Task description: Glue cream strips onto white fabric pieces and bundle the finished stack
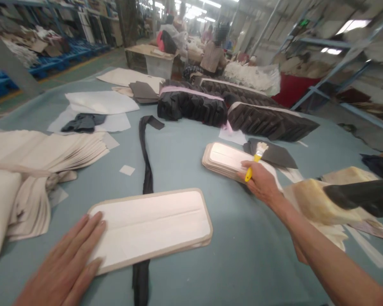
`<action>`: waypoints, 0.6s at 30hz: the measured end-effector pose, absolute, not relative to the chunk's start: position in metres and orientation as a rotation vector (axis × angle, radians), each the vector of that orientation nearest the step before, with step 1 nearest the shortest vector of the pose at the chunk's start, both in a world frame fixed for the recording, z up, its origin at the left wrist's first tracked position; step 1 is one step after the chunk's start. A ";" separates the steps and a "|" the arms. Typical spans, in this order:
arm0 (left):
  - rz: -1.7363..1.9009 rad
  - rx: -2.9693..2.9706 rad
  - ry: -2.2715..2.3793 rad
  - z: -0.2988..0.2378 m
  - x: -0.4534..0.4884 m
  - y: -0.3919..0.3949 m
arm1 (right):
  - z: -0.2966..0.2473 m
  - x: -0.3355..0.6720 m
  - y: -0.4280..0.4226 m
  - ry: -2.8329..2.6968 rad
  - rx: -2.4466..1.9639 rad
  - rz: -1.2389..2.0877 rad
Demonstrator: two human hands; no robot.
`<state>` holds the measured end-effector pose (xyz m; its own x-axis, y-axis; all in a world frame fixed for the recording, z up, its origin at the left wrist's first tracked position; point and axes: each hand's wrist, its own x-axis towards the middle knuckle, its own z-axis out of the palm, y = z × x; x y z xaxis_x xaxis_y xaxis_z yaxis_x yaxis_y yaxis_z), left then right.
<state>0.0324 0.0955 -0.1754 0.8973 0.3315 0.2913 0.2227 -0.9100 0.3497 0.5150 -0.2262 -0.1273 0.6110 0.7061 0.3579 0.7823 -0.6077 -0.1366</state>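
My left hand [73, 255] lies flat with its fingers stretched over the left end of a white rounded panel with a beige border [153, 225]. Under that panel a long black fabric strip [146, 157] runs from front to back across the table. My right hand [260, 180] is closed on a paintbrush [257, 159] with a yellow handle, its pale bristles pointing up and away. The same hand reaches to a stack of similar panels [223, 155], its fingers at the stack's right part. Whether those fingers also grip a panel, I cannot tell.
Layered beige fabric pieces [44, 148] lie at the left. Bundles of dark pleated fabric [191, 106] stand at the back. A yellowed block [309, 199] with a dark cylindrical object [357, 193] is at the right. Beyond the table, a person [212, 55] sits among other workbenches.
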 end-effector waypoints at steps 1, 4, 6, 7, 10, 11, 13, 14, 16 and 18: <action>0.463 2.758 0.452 -0.168 0.033 0.088 | -0.127 0.517 -0.227 -1.180 -2.578 -0.373; 0.413 2.803 0.420 -0.156 0.035 0.076 | -0.121 0.527 -0.227 -1.097 -2.654 -0.287; 0.381 2.807 0.441 -0.152 0.036 0.076 | -0.114 0.532 -0.225 -1.069 -2.703 -0.199; 0.364 2.809 0.453 -0.151 0.035 0.076 | -0.110 0.534 -0.224 -1.056 -2.724 -0.158; 0.351 2.822 0.405 -0.148 0.034 0.075 | -0.099 0.539 -0.218 -1.028 -2.770 -0.059; 0.358 2.814 0.395 -0.146 0.033 0.075 | -0.096 0.540 -0.215 -1.031 -2.773 -0.037; 0.381 2.780 0.410 -0.144 0.032 0.074 | -0.093 0.543 -0.211 -1.063 -2.756 -0.003; 0.391 2.758 0.425 -0.143 0.031 0.074 | -0.092 0.544 -0.210 -1.084 -2.741 0.006; 0.398 2.716 0.460 -0.141 0.030 0.073 | -0.091 0.545 -0.209 -1.123 -2.711 0.006; 0.407 2.686 0.471 -0.141 0.030 0.072 | -0.089 0.546 -0.213 -1.145 -2.692 -0.030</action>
<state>0.0296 0.0717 -0.1409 0.9017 0.3764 0.2127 0.2657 -0.8706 0.4141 0.5464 -0.2127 -0.0890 0.6971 0.7095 0.1028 0.7140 -0.6740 -0.1896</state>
